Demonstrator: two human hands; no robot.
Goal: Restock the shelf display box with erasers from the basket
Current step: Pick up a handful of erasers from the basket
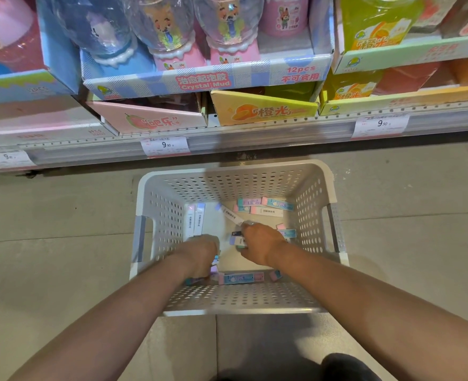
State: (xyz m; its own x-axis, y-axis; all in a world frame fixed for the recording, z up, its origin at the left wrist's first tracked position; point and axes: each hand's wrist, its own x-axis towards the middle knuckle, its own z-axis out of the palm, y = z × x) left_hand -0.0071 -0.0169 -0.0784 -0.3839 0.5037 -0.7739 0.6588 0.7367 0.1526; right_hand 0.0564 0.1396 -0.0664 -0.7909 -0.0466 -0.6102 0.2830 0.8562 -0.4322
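A white basket (238, 188) with round holes in its walls sits on the grey floor (62, 215), just in front of a shelf (227, 136). Both hands reach down into the basket.

The left hand (199, 251) is low by the left wall. Its fingers are curled around a few erasers (215, 266), and pink and blue ends poke out under the hand. The right hand (260, 239) is in the middle of the basket. Its fingers are bent around an eraser (238, 239) with a dark label.

More erasers lie loose on the basket bottom. Two long ones (195, 222) stand side by side along the left wall. One white one (231, 215) with a bar code lies slanted, just by the right hand's fingers. A small pile (265, 206) lies in the far right corner. One long blue and pink one (239, 278) lies by the near wall.

On the shelf stand bright boxes: a blue one (205, 81) with clear jars (166, 26) in it, a pink box (155, 121) and a yellow box (263, 111). White price tags (165, 145) hang on the shelf edge. I cannot tell which box is for the erasers.
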